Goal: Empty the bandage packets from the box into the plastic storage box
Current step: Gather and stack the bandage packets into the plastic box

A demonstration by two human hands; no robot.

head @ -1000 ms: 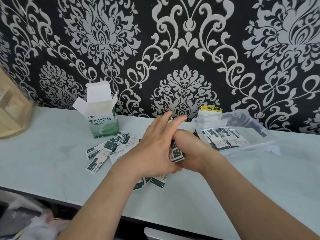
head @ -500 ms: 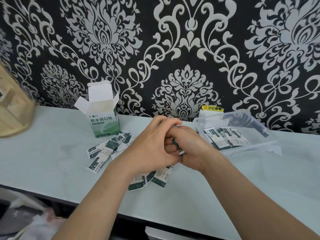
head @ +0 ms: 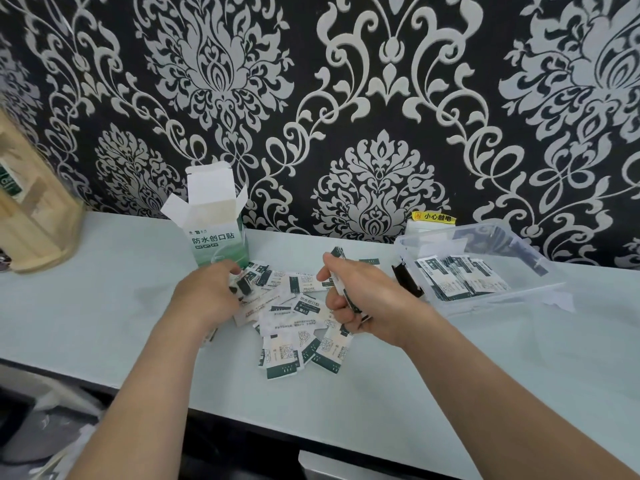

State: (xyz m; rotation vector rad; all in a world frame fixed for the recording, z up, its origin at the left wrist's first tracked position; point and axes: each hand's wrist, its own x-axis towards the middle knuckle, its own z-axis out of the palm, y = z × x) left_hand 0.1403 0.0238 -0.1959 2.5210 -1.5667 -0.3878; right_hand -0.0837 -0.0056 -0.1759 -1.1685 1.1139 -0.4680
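Gathering was the step in hand: loose packets (head: 294,327) lay scattered on the table (head: 104,289), centre. The right hand (head: 363,303) clenched a stack of packets (head: 337,254). The left hand (head: 207,296) curled among the pile; its hold could not be told. The cardboard box (head: 216,237), far left, stood upright with flaps open and contents hidden. The plastic storage box (head: 491,299), far right, held a layer of packets (head: 460,275). The next move probably called for carrying the stack right and over its rim.

Black-and-silver wall (head: 381,98), pale desk (head: 104,306), green-and-white packets (head: 294,341).
The wall is black with a silver-grey damask of leaves and scrolls; the desk is pale mint-white. The box (head: 216,244) is white above, green below. The packets are white with dark green bands. The plastic storage box (head: 519,301) is clear, its latch (head: 407,278) black.
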